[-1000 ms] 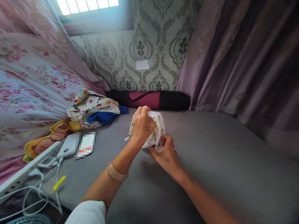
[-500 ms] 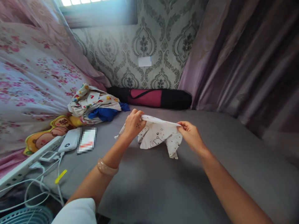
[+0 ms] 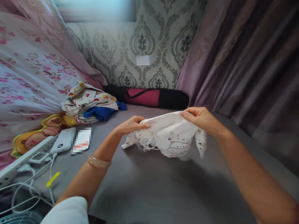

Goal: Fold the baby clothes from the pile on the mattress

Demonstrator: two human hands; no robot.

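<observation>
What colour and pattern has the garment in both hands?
The garment is white with line-drawn prints; head view.

Some fingers of the left grip (image 3: 130,125) and right grip (image 3: 202,120) are hidden behind the white garment (image 3: 167,130), whose smallest printed marks cannot be made out. The right forearm (image 3: 252,177) and the white sleeve (image 3: 68,211) are cut off by the view's edges. The flat item (image 3: 81,141) beside the white device (image 3: 62,140) is blurred into blocks. The power strip (image 3: 43,147) is cut by the left edge, the blue basket (image 3: 22,217) by the lower left corner, the window frame (image 3: 98,11) by the top. Part of the yellow cushion (image 3: 30,141) is concealed behind the power strip.
</observation>
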